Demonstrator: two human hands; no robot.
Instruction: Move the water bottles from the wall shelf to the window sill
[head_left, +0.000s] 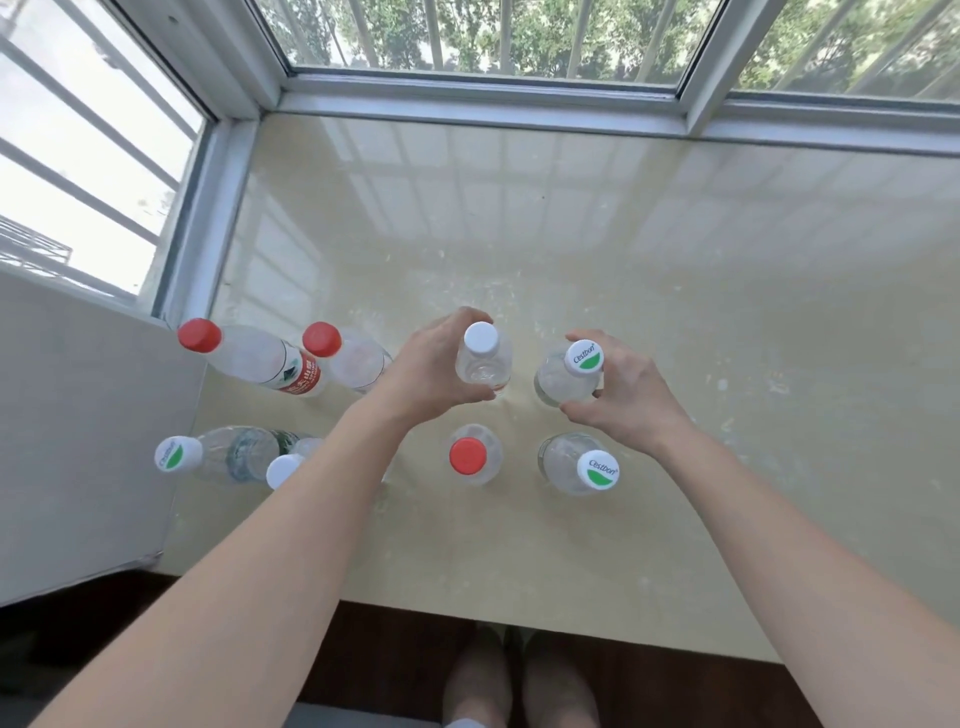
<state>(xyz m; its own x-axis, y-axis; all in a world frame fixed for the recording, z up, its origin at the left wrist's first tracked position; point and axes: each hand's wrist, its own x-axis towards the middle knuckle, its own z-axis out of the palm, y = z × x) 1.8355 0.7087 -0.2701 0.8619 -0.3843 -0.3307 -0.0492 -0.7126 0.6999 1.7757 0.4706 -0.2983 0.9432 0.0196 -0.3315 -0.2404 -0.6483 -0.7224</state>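
Both bottles in hand stand upright in the far row on the sill, long axes pointing straight up at the camera. The left hand holds the white-cap bottle from its left side, and the right hand holds the green-cap bottle from its right. On each hand the fingers curl round the bottle's shoulder, thumb on the near side. The two bottles are near each other but apart, so each hand would probably let go outward, away from that gap. The near row sits just under the wrists, with the red-cap bottle between them. Both bases are hidden by the bottles' own bodies, so I cannot tell whether they touch the sill. The left forearm covers part of one near-row bottle, and the wall shelf is out of view.
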